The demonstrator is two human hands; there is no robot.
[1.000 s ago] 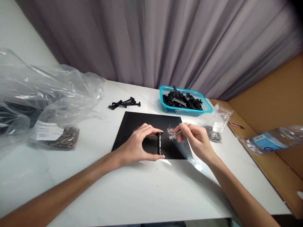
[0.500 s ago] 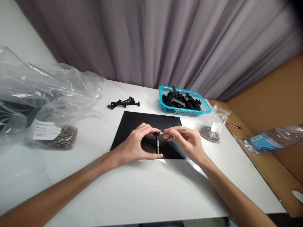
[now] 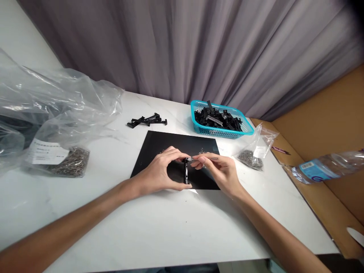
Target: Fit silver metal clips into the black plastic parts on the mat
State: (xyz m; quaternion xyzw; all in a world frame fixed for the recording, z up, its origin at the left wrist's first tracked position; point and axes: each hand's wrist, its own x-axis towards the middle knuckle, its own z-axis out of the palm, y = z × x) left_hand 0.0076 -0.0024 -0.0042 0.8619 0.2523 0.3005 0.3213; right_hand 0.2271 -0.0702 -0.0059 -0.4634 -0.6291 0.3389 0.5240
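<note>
Between the thumb and fingers of my left hand (image 3: 160,170) stands a narrow black plastic part (image 3: 186,172), gripped at its two ends. My right hand (image 3: 220,167) pinches a thin metal tool (image 3: 209,158), perhaps tweezers, whose tip meets the upper end of the part. Whether a small piece sits at that tip I cannot tell. Both hands are over a black mat (image 3: 159,142). Tiny metal pieces (image 3: 202,151) lie on the mat behind my right fingers, partly hidden.
A blue basket (image 3: 227,133) full of black parts stands at the back right. Loose black parts (image 3: 148,120) lie behind the mat. Bags of small metal pieces (image 3: 75,163) (image 3: 250,159) flank it. A plastic bottle (image 3: 327,168) lies on cardboard at right.
The whole view has shifted slightly. Both hands keep their grips, and the tool's tip stays at the upper end of the black part.
</note>
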